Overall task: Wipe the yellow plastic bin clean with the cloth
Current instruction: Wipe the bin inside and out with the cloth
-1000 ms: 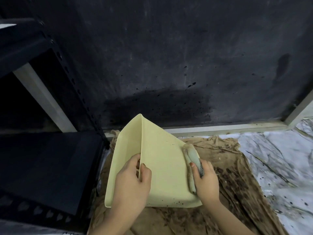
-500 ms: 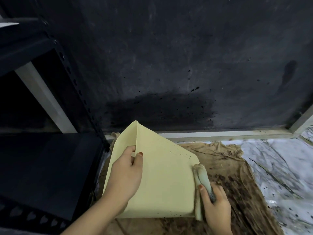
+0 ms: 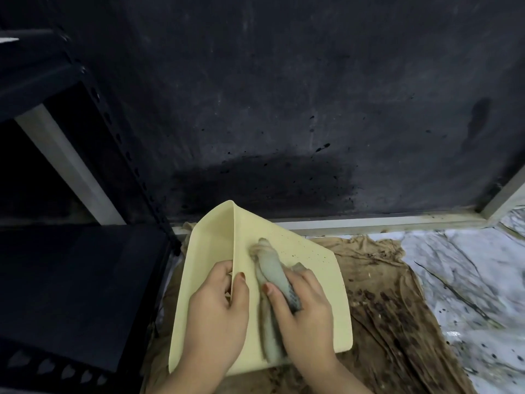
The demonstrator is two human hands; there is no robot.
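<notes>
Left hand (image 3: 217, 314) pinching bin (image 3: 321, 282) corner edge, right hand (image 3: 305, 311) clutching rolled cloth (image 3: 271, 273) pressed against speckled bin face

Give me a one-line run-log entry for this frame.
phase: wiping | left hand: grips yellow bin edge | right hand: presses cloth on panel | residue: dark specks upper right

L hand (image 3: 217, 317), R hand (image 3: 305, 314) clenched.
</notes>
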